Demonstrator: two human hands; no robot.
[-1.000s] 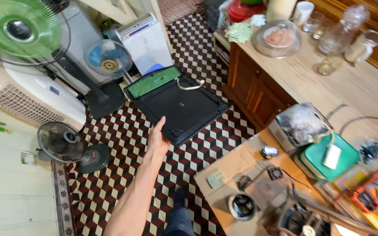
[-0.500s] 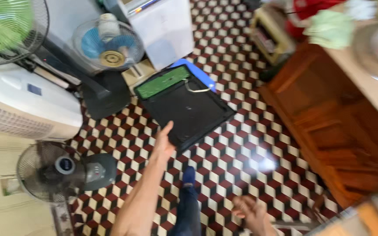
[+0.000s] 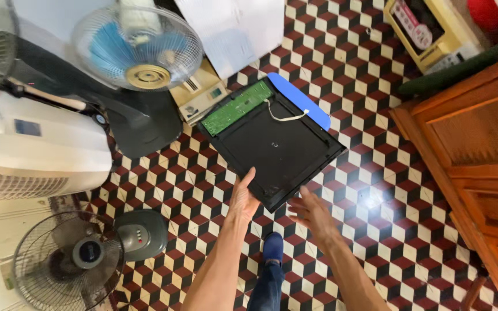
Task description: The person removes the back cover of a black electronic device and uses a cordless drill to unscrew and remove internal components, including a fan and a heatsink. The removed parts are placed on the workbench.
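A black flat appliance panel (image 3: 275, 150) with an exposed green circuit board (image 3: 236, 107) lies on the checkered tile floor (image 3: 376, 173); the left hand (image 3: 243, 198), open, touches its near edge; the right hand (image 3: 312, 212), fingers spread, hovers just beside; apparently mid-reach, a two-handed grip looks due; fans (image 3: 136, 46) stand near.

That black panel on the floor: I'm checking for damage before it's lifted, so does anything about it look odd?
Yes. The black panel has a bare green circuit board exposed along its far edge, trailing a loose white wire.
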